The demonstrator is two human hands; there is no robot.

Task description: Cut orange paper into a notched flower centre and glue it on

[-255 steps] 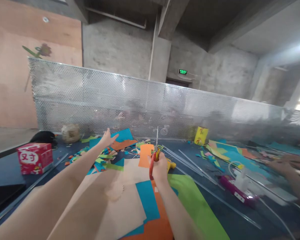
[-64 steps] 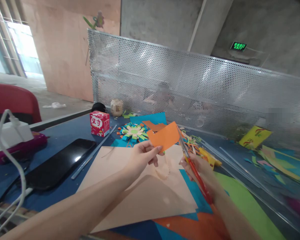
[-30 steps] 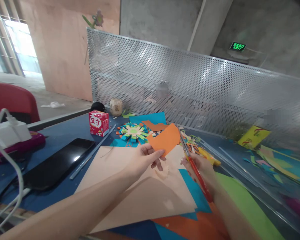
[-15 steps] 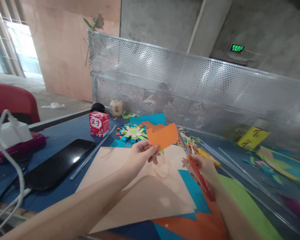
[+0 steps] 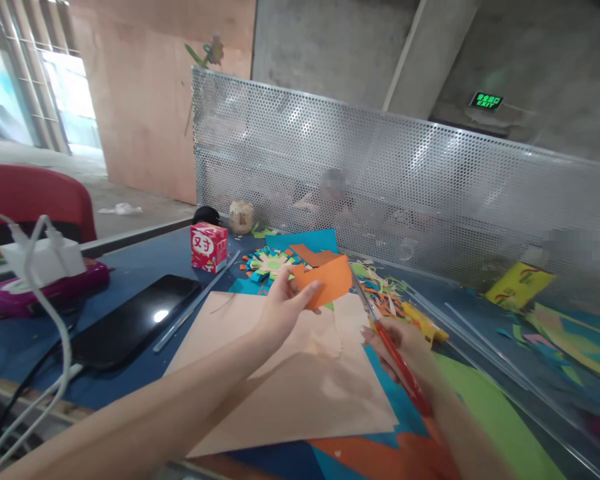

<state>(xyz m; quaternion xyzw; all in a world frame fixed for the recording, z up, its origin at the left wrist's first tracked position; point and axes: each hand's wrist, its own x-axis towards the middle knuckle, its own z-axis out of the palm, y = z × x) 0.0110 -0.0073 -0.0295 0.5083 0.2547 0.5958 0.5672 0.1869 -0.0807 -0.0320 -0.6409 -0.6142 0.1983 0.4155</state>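
Pinched in my left hand is a piece of orange paper, raised above the large pale sheet. My right hand is wrapped round the red handles of a pair of scissors. Their narrow metal blades point up and away, with the tips by the right edge of the orange paper. Whether the blades are cutting into it I cannot tell. Behind my left hand lies a layered paper flower in blue, orange and cream with a green centre.
A black phone, a red box and a white charger are on the left. Paper scraps, a yellow tube and clear sticks lie right. A perforated metal screen bounds the table's back; a person sits behind it.
The view has shifted, so the surroundings sit slightly further right. The orange paper has tilted and its upper right corner now looks rounded. Both hands keep their hold.
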